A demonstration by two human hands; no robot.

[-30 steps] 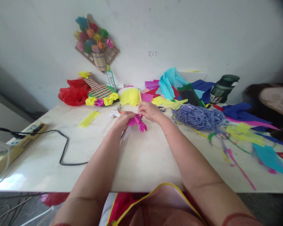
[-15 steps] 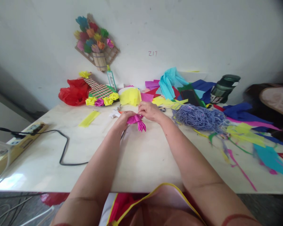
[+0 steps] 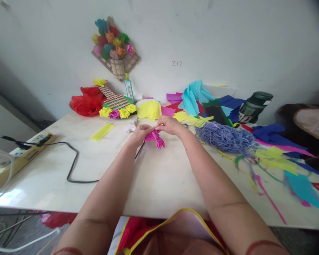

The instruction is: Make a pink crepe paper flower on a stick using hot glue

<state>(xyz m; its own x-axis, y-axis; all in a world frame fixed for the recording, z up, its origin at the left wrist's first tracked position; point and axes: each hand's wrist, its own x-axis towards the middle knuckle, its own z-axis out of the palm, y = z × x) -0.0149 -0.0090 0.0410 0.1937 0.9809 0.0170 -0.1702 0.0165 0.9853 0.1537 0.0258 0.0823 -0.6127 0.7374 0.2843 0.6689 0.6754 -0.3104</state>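
Observation:
Over the middle of the table, a magenta crepe paper flower (image 3: 157,138) with folded, fanned petals is held between my two hands. My left hand (image 3: 143,133) pinches it from the left side. At its upper edge the fingertips of my right hand (image 3: 168,124) are pressed together, close to the left fingertips. Just beyond my left hand lies a white glue gun (image 3: 130,126), partly hidden, with a black cord running over the table. A flat yellow paper strip (image 3: 102,132) lies farther left.
Right of my hands sits a tangle of purple-blue yarn (image 3: 225,136) beside paper scraps and a dark green bottle (image 3: 255,106). Behind are a stick craft with paper flowers (image 3: 114,101), a glue bottle (image 3: 129,89) and yellow paper sheets (image 3: 149,109). A power strip (image 3: 26,156) lies left.
My right fingers have come down closer to the left fingertips at the flower's upper edge. The flower stays in nearly the same place; the view has shifted slightly.

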